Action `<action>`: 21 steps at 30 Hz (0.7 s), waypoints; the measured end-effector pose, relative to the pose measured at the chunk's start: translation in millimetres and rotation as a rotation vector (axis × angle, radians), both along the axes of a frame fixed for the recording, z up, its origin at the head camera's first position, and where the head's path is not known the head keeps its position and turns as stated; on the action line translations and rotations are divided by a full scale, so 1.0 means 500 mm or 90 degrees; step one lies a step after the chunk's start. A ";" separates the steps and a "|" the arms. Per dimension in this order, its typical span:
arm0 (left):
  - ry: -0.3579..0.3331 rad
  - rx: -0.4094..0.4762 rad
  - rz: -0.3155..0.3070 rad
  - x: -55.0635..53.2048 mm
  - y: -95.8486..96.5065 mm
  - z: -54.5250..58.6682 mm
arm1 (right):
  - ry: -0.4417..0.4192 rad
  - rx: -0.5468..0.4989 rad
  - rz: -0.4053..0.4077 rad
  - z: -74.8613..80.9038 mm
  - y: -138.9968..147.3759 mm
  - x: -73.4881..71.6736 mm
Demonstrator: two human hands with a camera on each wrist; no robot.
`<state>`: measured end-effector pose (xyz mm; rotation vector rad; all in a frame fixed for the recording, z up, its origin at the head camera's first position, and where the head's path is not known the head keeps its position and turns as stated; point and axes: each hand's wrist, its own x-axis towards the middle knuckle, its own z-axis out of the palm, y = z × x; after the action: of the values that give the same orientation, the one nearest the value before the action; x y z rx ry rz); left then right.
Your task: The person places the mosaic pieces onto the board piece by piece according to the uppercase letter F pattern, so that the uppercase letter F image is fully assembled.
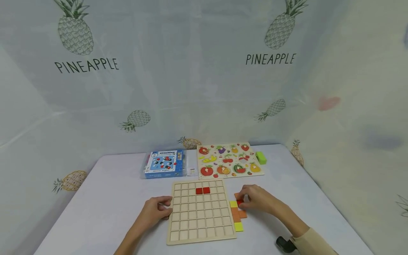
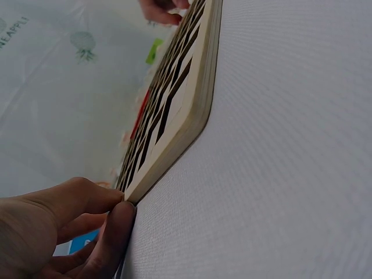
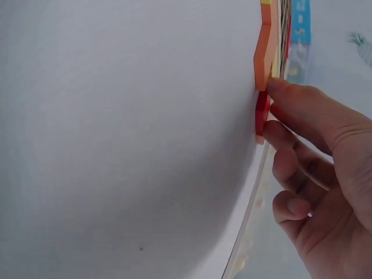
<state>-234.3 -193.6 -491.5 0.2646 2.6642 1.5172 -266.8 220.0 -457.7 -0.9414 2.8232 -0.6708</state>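
Observation:
A wooden grid board (image 1: 201,215) lies on the table with two red square tiles (image 1: 202,191) side by side in its upper cells. My left hand (image 1: 154,211) grips the board's left edge, and the left wrist view shows thumb and finger meeting at the wooden rim (image 2: 168,152). To the right of the board, my right hand (image 1: 257,198) pinches a loose red tile (image 3: 263,112) between thumb and fingers, low at the tabletop. Orange tiles (image 1: 236,215) and yellow tiles (image 1: 238,227) lie around it along the board's right edge.
Behind the grid board stand a blue box (image 1: 164,164) in clear plastic and a fruit puzzle board (image 1: 229,160). A green block (image 1: 260,158) sits at the puzzle's right side. A black object (image 1: 285,244) is by the right sleeve. Pineapple-print sheeting (image 1: 197,78) surrounds the white table.

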 end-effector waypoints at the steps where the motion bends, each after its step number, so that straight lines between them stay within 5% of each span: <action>1: 0.002 -0.002 0.001 -0.001 0.001 0.000 | 0.001 0.000 0.000 0.000 0.002 0.000; 21: -0.007 0.012 0.001 -0.001 -0.001 0.002 | 0.005 -0.007 -0.003 -0.010 0.015 -0.002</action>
<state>-234.7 -193.8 -490.6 0.2550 2.6437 1.5407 -267.7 227.7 -463.0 -0.9422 2.8329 -0.6847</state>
